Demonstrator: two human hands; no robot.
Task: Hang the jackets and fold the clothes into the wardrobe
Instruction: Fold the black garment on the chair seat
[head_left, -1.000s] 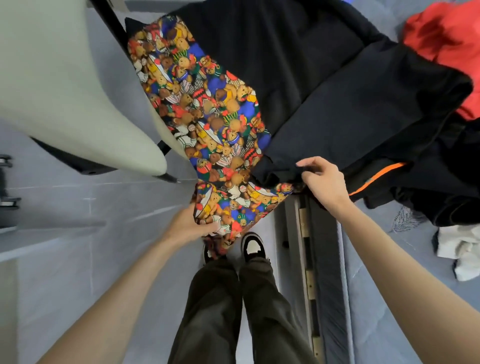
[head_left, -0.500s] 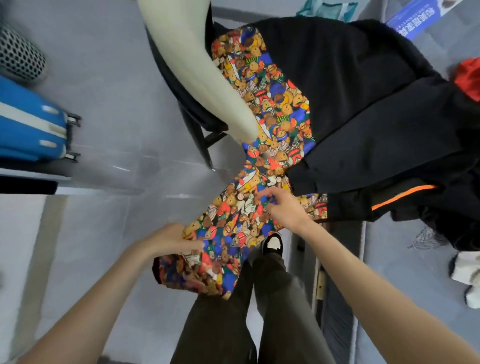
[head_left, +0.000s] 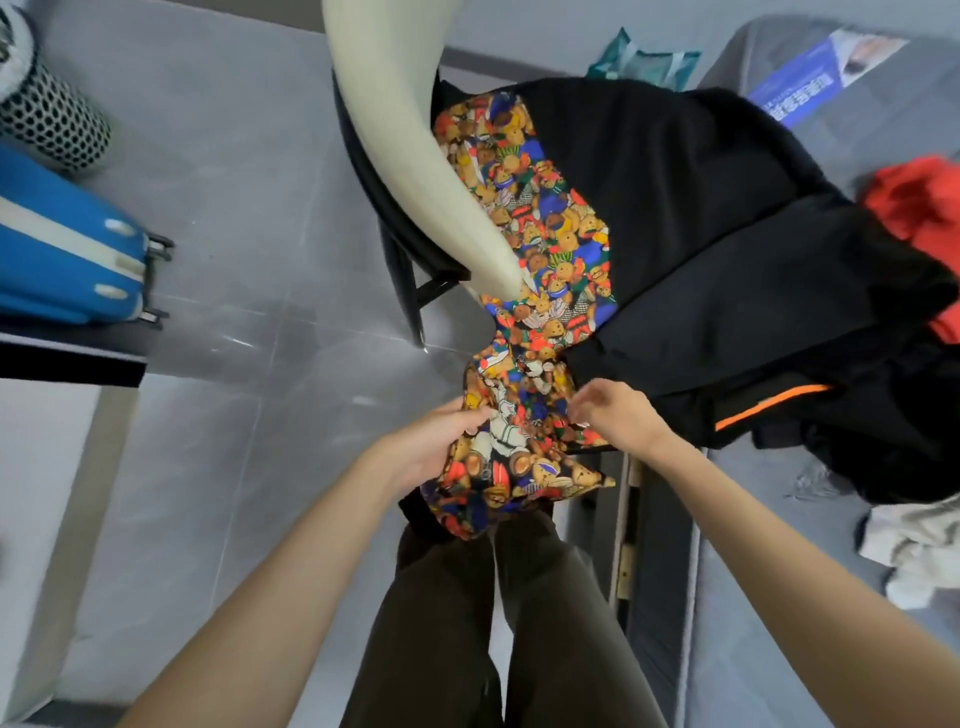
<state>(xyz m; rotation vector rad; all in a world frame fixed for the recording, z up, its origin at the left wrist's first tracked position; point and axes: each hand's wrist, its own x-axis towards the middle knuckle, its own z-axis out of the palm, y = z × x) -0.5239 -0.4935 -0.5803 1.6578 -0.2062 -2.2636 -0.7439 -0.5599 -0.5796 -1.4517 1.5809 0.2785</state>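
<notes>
Both hands bunch the bear-print garment; its lower end hides the shoes.

left grip: fingers curled, holding printed cloth | right grip: pinching same cloth | 2 forearms bare, converging

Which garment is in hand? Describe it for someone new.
Find the black clothes pile on the grey bed. At its left edge, by the cream chair, hangs the bear-print garment, held by left hand and right hand. Only it is multicoloured.
</notes>
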